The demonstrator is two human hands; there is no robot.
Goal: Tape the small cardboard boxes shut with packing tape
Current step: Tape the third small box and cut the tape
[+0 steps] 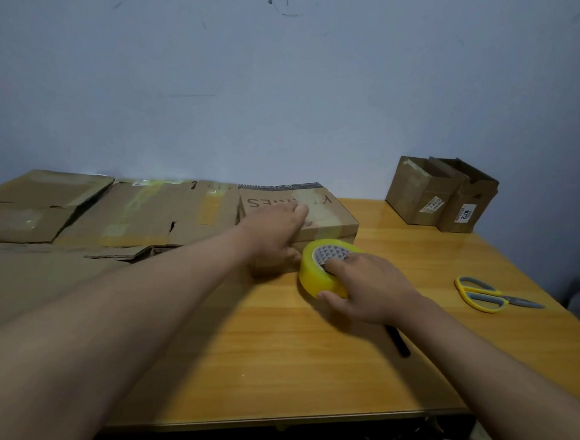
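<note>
- Right hand [369, 290] grips the yellow tape roll [326, 267]: fingers hooked into the core, thumb on the outer rim nearest the person. Roll rests on the wooden table [272, 356].
- Left hand [277, 232] lies flat on the closed cardboard box [320, 215], fingers straight on the lid, thumb down the near side wall. Pressing, not clamping.
- Box sits just behind the roll, touching it or nearly so; can't tell which.
- Flattened cardboard [110, 214] spreads left of the left hand.
- Scissors [489, 295] lie right of the right hand, well apart.
- Two open small boxes [441, 196] stand far right, against the wall.
- Dark pen-like object [398, 342] pokes out below the right wrist.
</note>
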